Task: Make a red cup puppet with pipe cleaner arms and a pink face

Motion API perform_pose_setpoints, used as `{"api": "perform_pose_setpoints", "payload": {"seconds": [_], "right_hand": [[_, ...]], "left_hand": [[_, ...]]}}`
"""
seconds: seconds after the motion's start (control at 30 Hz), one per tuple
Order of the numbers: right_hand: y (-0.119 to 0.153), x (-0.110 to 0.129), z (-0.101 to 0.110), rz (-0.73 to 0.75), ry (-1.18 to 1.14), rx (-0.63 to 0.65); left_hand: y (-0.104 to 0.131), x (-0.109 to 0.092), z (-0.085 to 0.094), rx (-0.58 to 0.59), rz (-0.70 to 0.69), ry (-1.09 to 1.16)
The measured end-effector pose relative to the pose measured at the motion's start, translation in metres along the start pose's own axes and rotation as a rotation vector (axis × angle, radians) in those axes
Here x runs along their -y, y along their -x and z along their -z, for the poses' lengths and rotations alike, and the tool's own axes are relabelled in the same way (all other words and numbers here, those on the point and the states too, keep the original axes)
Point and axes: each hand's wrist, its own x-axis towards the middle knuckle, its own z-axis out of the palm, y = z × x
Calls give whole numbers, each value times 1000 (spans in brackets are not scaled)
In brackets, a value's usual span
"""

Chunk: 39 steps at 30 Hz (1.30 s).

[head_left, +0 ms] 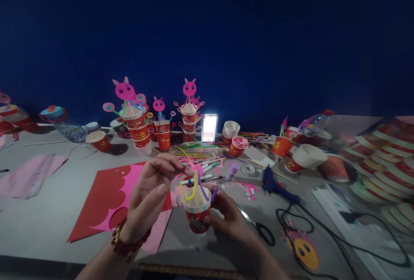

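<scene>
Left hand (153, 191): fingers loosely curled, beside yellow strip (195, 187); contact unclear. Right hand (228, 211): partly closed, gripped cup (198, 217) above table's (181, 250) near edge.

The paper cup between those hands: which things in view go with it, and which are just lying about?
In use:
- red paper cup, in the right hand
- yellow and purple stems standing in it, left hand close by

Lying about, though perhaps useful:
- blue glue gun
- black-handled scissors
- red paper
</scene>
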Motion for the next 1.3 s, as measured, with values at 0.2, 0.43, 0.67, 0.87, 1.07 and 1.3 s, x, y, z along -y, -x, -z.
{"api": "perform_pose_setpoints", "payload": {"seconds": [0.2, 0.43, 0.67, 0.87, 1.07, 1.3], "right_hand": [[1, 4, -2, 0, -29, -14], [3, -12, 9, -29, -19, -34], [0, -8, 7, -16, -82, -46], [-11, -9, 9, -3, 33, -25], [-30, -16, 23, 64, 391, -82], [-28, -48, 30, 149, 349, -101]], "left_hand": [[2, -1, -3, 32, -82, -35], [12, 59, 15, -38, 169, -224], [43, 103, 30, 151, 466, 127], [57, 124, 28, 189, 593, 223], [63, 139, 27, 75, 618, 225], [73, 146, 27, 21, 611, 302]]}}
